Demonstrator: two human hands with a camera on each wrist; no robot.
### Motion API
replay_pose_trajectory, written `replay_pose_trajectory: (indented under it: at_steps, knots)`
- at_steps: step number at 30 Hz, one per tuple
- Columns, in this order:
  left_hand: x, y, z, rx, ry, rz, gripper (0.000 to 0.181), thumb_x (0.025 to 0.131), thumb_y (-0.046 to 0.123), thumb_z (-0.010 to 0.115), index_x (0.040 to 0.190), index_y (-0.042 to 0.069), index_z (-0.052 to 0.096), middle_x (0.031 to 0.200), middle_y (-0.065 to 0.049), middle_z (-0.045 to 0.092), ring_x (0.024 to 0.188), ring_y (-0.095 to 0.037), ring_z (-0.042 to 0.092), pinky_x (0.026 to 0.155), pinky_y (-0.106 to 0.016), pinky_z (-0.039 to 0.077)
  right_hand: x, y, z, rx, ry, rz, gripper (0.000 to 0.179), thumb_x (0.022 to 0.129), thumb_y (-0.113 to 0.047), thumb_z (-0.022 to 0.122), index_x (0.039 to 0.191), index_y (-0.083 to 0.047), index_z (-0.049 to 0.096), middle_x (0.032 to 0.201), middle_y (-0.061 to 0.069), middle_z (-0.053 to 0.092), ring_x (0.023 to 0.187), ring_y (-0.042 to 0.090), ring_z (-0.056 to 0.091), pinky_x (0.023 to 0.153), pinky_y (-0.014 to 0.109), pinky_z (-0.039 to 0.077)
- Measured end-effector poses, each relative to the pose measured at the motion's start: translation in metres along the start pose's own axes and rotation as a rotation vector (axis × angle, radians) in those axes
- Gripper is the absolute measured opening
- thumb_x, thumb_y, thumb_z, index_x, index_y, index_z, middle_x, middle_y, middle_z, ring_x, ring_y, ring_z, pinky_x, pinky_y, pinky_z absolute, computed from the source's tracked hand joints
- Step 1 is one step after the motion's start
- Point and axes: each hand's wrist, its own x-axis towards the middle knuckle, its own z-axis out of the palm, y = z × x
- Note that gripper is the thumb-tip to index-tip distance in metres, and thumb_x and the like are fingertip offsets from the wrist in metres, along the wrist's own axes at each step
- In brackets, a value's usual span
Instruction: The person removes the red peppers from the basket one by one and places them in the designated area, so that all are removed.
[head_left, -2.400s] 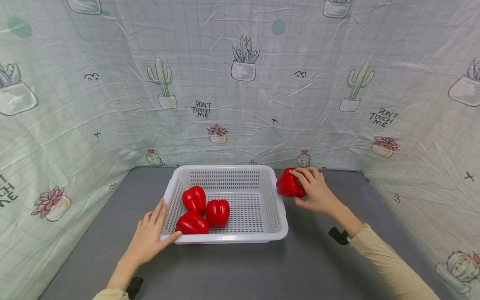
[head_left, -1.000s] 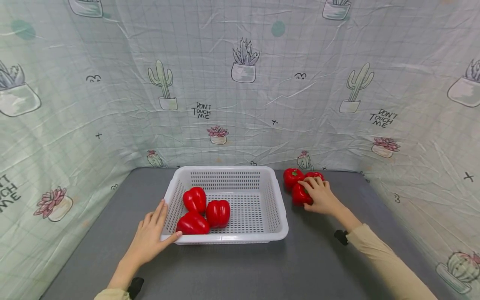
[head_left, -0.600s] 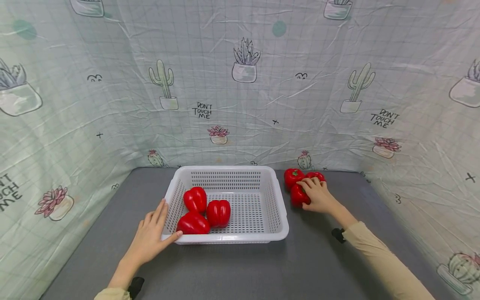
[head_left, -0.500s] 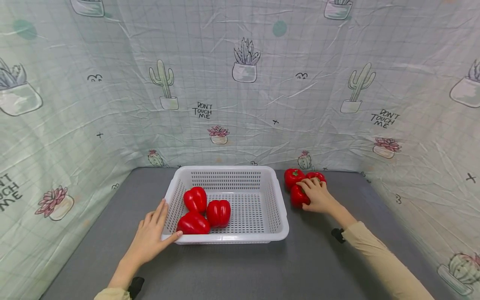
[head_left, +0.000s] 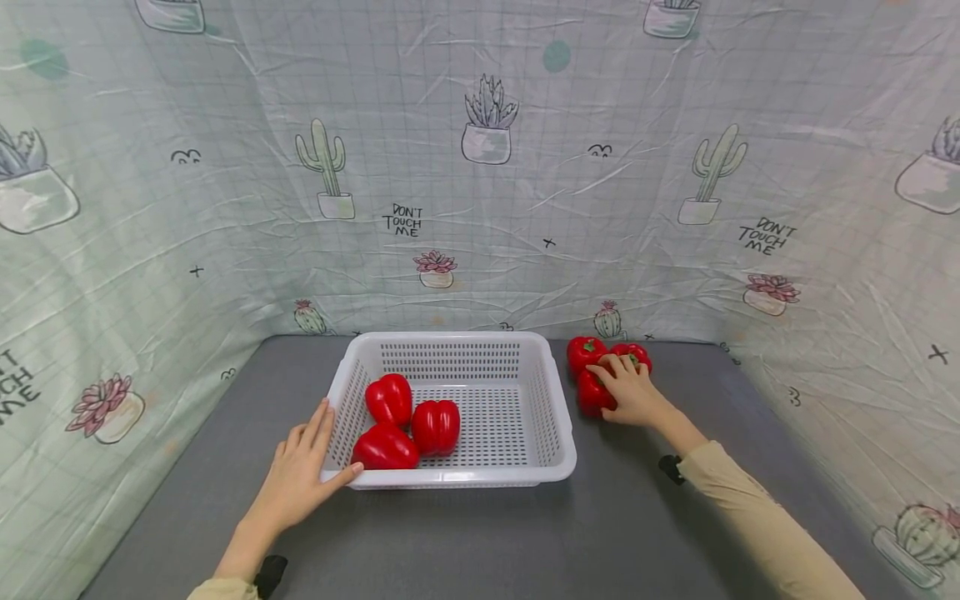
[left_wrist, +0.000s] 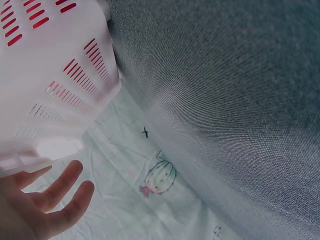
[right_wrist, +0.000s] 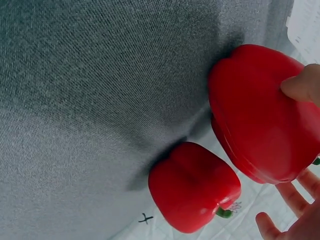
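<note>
Inside the white perforated basket (head_left: 486,476) lie three red bell peppers, one at the back left (head_left: 388,398), one at the front left (head_left: 386,447) and one nearer the middle (head_left: 436,427). My left hand (head_left: 297,467) rests on the basket's left front corner, fingers spread along the side and thumb on the front rim. Right of the basket, my right hand (head_left: 636,395) holds a red bell pepper (right_wrist: 262,110), thumb on one side and fingers across its top. Two more red bell peppers sit just behind it, one to the left (head_left: 586,355) and one to the right (head_left: 640,354).
A dark grey cloth surface (head_left: 465,542) lies under everything. Behind it and on both sides hangs a pale printed curtain (head_left: 487,217) with cactus drawings. The basket's right wall stands close beside the pepper group.
My right hand has brought its pepper from high beside the basket's right rim down to the surface, uncovering the two peppers behind, then shifted it slightly left. My left hand has stayed put.
</note>
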Motion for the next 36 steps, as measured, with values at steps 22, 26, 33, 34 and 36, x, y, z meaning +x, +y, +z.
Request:
replay_pose_trajectory:
  at_steps: [22,26,33,34,36]
  knots:
    - [0.0,-0.001,0.002,0.004,0.001,-0.002,0.094,0.071,0.052,0.062,0.139,-0.001,0.025,0.145,-0.02,0.022,0.113,-0.037,0.034,0.088,-0.059,0.033,0.001,0.0,0.001,-0.017,0.012,0.009,0.077,0.061,-0.025,0.076,0.128,-0.009,0.042,0.12,0.017,0.042,0.112,0.035,0.034,0.082,0.055,0.03]
    - [0.001,-0.002,0.002,0.006,-0.003,-0.002,0.094,0.072,0.053,0.062,0.139,-0.002,0.025,0.145,-0.02,0.022,0.113,-0.037,0.034,0.088,-0.059,0.032,0.0,-0.002,-0.003,-0.016,0.017,0.002,0.078,0.062,-0.027,0.076,0.129,-0.009,0.041,0.121,0.017,0.042,0.112,0.035,0.034,0.083,0.056,0.03]
    - [0.001,-0.001,0.001,0.001,-0.001,0.003,0.094,0.072,0.054,0.061,0.138,-0.002,0.025,0.144,-0.021,0.022,0.113,-0.037,0.034,0.088,-0.059,0.032,-0.001,-0.008,-0.014,-0.02,0.066,-0.028,0.079,0.064,-0.03,0.076,0.13,-0.009,0.039,0.122,0.017,0.041,0.113,0.035,0.034,0.084,0.057,0.029]
    - [0.001,-0.001,0.001,0.001,-0.001,0.004,0.094,0.073,0.054,0.06,0.138,-0.002,0.025,0.145,-0.02,0.022,0.113,-0.037,0.034,0.088,-0.059,0.032,-0.002,-0.009,-0.015,-0.021,0.073,-0.033,0.079,0.064,-0.03,0.076,0.131,-0.009,0.039,0.122,0.016,0.041,0.112,0.034,0.034,0.083,0.057,0.03]
    - [0.001,-0.001,0.001,0.001,0.003,0.007,0.093,0.073,0.054,0.06,0.138,-0.002,0.025,0.144,-0.021,0.022,0.113,-0.037,0.034,0.088,-0.059,0.032,-0.002,-0.012,-0.019,-0.022,0.09,-0.048,0.08,0.064,-0.03,0.076,0.131,-0.009,0.039,0.121,0.016,0.042,0.112,0.034,0.034,0.082,0.056,0.03]
